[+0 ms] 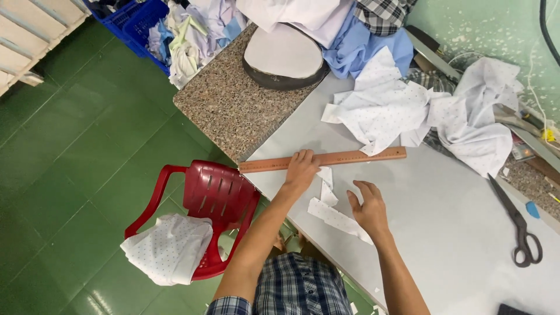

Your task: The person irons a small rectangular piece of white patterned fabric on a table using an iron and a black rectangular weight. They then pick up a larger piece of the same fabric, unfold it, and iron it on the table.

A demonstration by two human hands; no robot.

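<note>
Fabric strips (333, 214) lie on the white table (455, 233), just below the wooden ruler (322, 160). Left hand (301, 170) flat on ruler and strip; right hand (368, 211) open, palm pressing a strip. Probably light, limp; pinch at ends.

White table (443, 216): ruler (322, 160), scissors (521, 224), perhaps offcuts (333, 216).

The left hand (301, 169) presses a wooden ruler (322, 160) flat; the right hand (370, 210) rests open-fingered on a white fabric strip (335, 216).
</note>
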